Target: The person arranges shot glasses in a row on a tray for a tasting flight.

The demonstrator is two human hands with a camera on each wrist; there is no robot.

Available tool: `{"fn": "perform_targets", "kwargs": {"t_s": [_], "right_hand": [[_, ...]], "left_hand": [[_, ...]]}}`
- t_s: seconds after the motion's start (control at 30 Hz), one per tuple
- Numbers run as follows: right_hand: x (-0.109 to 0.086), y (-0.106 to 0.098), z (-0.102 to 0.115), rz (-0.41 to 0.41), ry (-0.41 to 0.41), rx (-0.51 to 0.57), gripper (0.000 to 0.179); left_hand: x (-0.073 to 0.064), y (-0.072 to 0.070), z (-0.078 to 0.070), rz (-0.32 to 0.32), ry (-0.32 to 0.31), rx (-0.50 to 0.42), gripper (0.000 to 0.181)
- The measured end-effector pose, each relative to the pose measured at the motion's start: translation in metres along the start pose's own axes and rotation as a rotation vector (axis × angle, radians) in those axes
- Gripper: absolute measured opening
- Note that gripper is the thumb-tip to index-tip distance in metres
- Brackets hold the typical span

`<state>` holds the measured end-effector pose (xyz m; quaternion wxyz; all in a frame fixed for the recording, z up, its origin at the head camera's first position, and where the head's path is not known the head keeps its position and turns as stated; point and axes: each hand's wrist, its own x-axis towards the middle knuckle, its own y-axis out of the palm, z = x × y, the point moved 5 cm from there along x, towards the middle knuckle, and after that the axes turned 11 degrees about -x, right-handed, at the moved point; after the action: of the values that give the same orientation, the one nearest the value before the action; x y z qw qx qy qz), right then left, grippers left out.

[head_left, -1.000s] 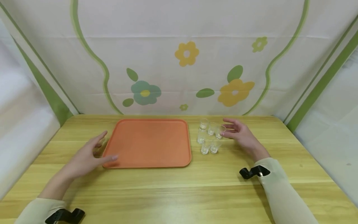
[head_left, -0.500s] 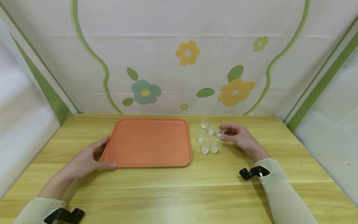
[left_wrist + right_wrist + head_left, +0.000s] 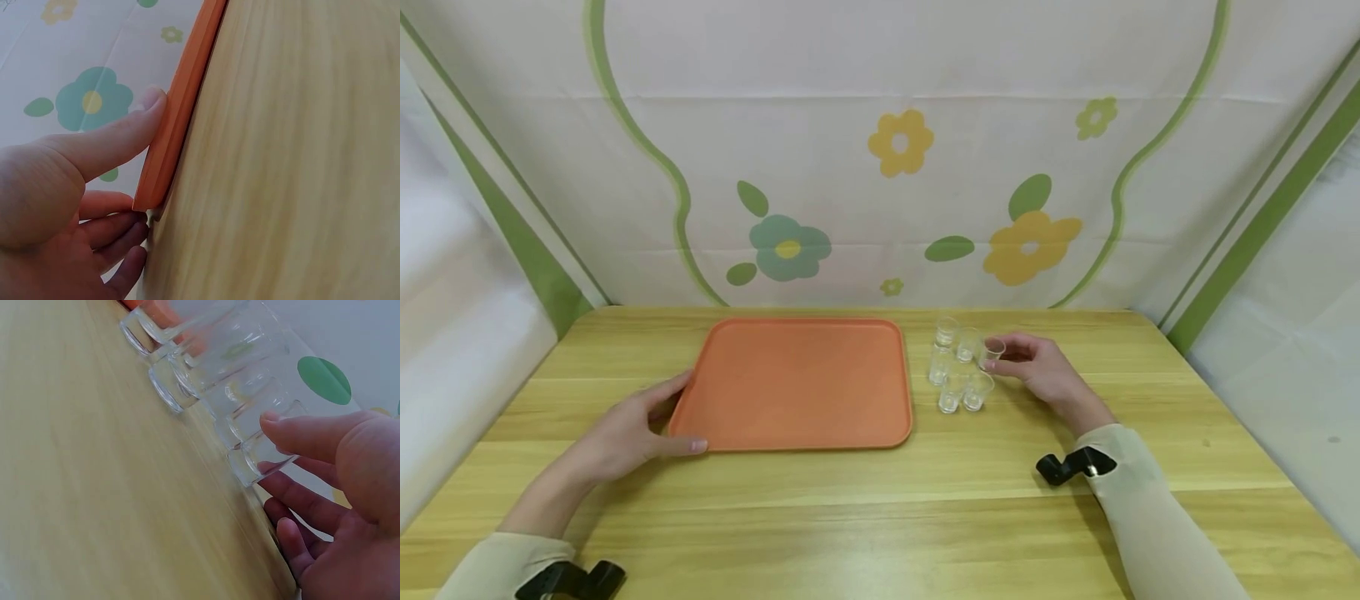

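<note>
An orange rectangular tray (image 3: 797,383) lies flat on the wooden table. My left hand (image 3: 625,429) holds its near left corner. In the left wrist view the thumb (image 3: 134,134) presses against the tray's side (image 3: 172,137), and the fingers sit at the corner's lower edge. Right of the tray, several small clear shot glasses stand upright in a cluster. My right hand (image 3: 1045,367) pinches the rightmost shot glass (image 3: 992,352) between thumb and fingers. In the right wrist view that glass (image 3: 259,456) stands on the table beside the others.
The other shot glasses (image 3: 973,393) stand close together, left of and in front of the held one. A white cloth (image 3: 827,75) printed with flowers rises behind the table (image 3: 865,517). White cloth panels flank both sides.
My left hand has moved down and in from beside the tray to grip its corner. The right hand has lowered, its fingers now drawn in around the rightmost shot glass.
</note>
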<state>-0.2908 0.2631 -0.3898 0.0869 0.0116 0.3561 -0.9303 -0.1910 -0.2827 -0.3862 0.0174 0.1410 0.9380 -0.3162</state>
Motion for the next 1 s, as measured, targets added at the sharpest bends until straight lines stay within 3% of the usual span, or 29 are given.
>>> {"fn": "perform_targets", "kwargs": {"t_s": [0.5,1.0], "right_hand": [[0.002,-0.006,0.001,-0.053,0.006,0.0,0.052],[-0.003,-0.013,0.013,-0.056,-0.022,0.111,0.057]], "left_hand": [[0.0,0.0,0.0,-0.002,0.014,-0.018,0.111],[0.001,0.001,0.001,0.006,0.039,-0.058,0.109]]}}
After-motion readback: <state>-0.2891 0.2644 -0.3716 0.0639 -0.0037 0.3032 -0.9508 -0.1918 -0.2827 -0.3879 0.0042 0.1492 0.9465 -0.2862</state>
